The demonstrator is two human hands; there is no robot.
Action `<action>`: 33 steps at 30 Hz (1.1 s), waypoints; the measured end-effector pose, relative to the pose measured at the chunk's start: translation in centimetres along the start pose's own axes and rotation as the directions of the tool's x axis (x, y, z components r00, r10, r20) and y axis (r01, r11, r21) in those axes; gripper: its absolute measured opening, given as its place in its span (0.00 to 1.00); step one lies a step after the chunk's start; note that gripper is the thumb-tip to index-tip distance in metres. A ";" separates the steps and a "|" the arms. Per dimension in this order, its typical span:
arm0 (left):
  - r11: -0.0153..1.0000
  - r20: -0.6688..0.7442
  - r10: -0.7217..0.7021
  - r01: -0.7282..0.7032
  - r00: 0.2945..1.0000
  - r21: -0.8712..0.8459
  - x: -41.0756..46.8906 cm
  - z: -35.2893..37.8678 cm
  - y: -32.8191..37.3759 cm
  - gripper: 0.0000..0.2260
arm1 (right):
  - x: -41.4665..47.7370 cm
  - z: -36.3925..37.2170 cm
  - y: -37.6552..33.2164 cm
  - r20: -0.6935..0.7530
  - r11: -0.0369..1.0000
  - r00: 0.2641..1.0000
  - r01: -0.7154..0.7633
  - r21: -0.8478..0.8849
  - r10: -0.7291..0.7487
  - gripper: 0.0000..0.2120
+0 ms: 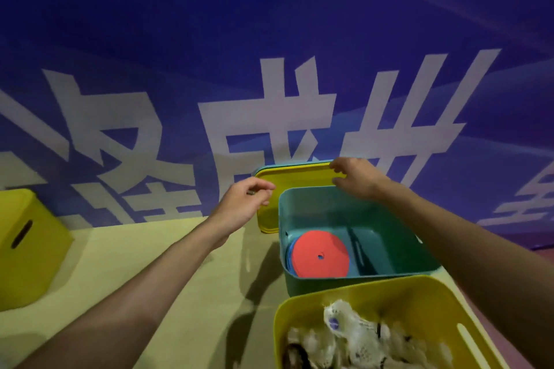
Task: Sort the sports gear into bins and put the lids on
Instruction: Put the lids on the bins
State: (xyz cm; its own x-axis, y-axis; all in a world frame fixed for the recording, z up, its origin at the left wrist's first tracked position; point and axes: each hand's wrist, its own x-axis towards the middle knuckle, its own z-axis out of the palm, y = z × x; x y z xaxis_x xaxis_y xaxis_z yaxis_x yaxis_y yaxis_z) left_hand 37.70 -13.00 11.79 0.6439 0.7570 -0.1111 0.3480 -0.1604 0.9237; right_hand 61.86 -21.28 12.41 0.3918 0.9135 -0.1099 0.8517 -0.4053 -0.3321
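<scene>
While the yellow lid [295, 178] stands behind the teal bin [311, 210], our left hand [244, 207] and right hand [358, 178] pinch its edges.

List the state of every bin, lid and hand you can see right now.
Teal bin: open, discs inside.
Near yellow bin: open, shuttlecocks inside.
Left yellow bin: open or closed unclear.
Yellow lid: off, leaning on the banner.
Teal lid: off, behind the yellow lid.
Right hand: grips the yellow lid's corner.
Left hand: at the lid's edge, grip unclear.

Both arms outstretched forward, left grip [245, 204] and right grip [355, 178] curl-fingered.
</scene>
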 end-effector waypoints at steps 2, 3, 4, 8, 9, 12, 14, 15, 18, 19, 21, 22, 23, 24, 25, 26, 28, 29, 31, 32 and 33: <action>1.000 -0.047 -0.022 0.021 0.999 -0.021 1.3 1.4 0.6 0.08 | 2.5 0.1 1.6 -0.009 0.998 0.998 0.058 0.021 -0.058 0.20; 0.998 -0.074 -0.039 0.036 0.996 -0.044 2.0 2.0 0.7 0.08 | 3.8 0.3 2.2 -0.030 0.996 0.996 0.088 0.034 -0.087 0.19; 0.996 -0.099 -0.063 0.057 0.993 -0.064 2.6 2.6 0.6 0.08 | 4.9 0.6 2.7 -0.048 0.993 0.993 0.114 0.044 -0.112 0.19; 0.990 -0.151 -0.134 0.127 0.979 -0.056 3.9 4.3 -0.1 0.07 | 8.7 2.8 4.6 -0.018 0.988 0.988 0.153 0.031 -0.153 0.20; 0.988 -0.164 -0.155 0.149 0.974 -0.049 4.0 4.5 -0.4 0.07 | 9.5 3.5 5.1 -0.007 0.987 0.987 0.161 -0.001 -0.161 0.20; 0.979 -0.202 -0.201 0.200 0.958 -0.030 4.4 4.9 -0.9 0.06 | 11.6 5.0 6.0 0.003 0.956 0.973 0.226 -0.189 -0.229 0.20; 0.976 -0.225 -0.216 0.215 0.950 -0.031 4.5 5.1 -1.0 0.06 | 12.3 5.9 6.3 0.006 0.894 0.955 0.279 -0.350 -0.296 0.22; 0.974 -0.235 -0.223 0.223 0.946 -0.029 4.5 5.2 -1.1 0.06 | 12.5 6.3 6.4 0.000 0.862 0.946 0.294 -0.413 -0.323 0.22; 0.971 -0.256 -0.238 0.239 0.937 -0.025 4.7 5.5 -1.1 0.06 | 12.6 6.9 6.2 -0.012 0.817 0.931 0.315 -0.482 -0.366 0.20; 0.970 -0.260 -0.240 0.241 0.935 -0.029 4.7 5.6 -1.1 0.06 | 12.6 6.8 6.1 -0.018 0.820 0.929 0.316 -0.477 -0.369 0.19; 0.969 -0.265 -0.245 0.245 0.933 -0.031 4.8 5.6 -1.0 0.06 | 12.6 6.5 5.9 -0.033 0.856 0.939 0.296 -0.423 -0.342 0.16; 0.969 -0.263 -0.244 0.246 0.934 -0.026 4.8 5.6 -1.0 0.06 | 12.5 6.2 5.7 -0.046 0.889 0.951 0.267 -0.372 -0.305 0.14; 0.969 -0.260 -0.243 0.245 0.935 -0.025 4.8 5.6 -1.0 0.06 | 12.4 5.9 5.6 -0.055 0.927 0.966 0.225 -0.300 -0.252 0.13; 0.970 -0.261 -0.242 0.242 0.935 -0.034 4.7 5.5 -1.0 0.06 | 12.4 5.6 5.4 -0.063 0.960 0.979 0.176 -0.220 -0.194 0.12; 0.970 -0.266 -0.242 0.237 0.933 -0.051 4.7 5.4 -0.9 0.06 | 12.3 5.3 5.1 -0.072 0.980 0.987 0.131 -0.147 -0.142 0.11; 0.970 -0.271 -0.241 0.232 0.932 -0.067 4.5 5.3 -0.8 0.06 | 12.2 5.0 4.8 -0.079 0.990 0.991 0.099 -0.098 -0.106 0.11; 0.973 -0.274 -0.231 0.215 0.934 -0.089 4.1 5.2 -0.6 0.06 | 12.2 4.3 4.2 -0.103 0.996 0.992 0.071 -0.062 -0.077 0.12; 0.974 -0.273 -0.226 0.207 0.935 -0.096 3.8 5.2 -0.6 0.06 | 12.1 3.9 3.9 -0.120 0.996 0.990 0.061 -0.058 -0.067 0.12; 0.975 -0.276 -0.220 0.198 0.936 -0.105 2.9 5.0 -0.6 0.07 | 12.0 3.2 3.5 -0.152 0.997 0.987 0.047 -0.067 -0.057 0.11; 0.975 -0.278 -0.219 0.196 0.935 -0.108 2.5 4.9 -0.5 0.07 | 11.9 2.9 3.4 -0.170 0.997 0.984 0.046 -0.069 -0.057 0.11; 0.974 -0.279 -0.218 0.193 0.935 -0.115 2.0 4.7 -0.5 0.07 | 11.7 2.6 3.3 -0.188 0.997 0.980 0.049 -0.061 -0.059 0.10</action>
State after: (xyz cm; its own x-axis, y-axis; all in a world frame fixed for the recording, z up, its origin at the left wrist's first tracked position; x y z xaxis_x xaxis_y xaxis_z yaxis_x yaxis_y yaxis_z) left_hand 42.04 -14.35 9.39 0.3360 0.9198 -0.2028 0.3852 0.0623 0.9207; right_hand 68.37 -11.83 7.63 0.3990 0.9127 0.0883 0.8895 -0.3619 -0.2788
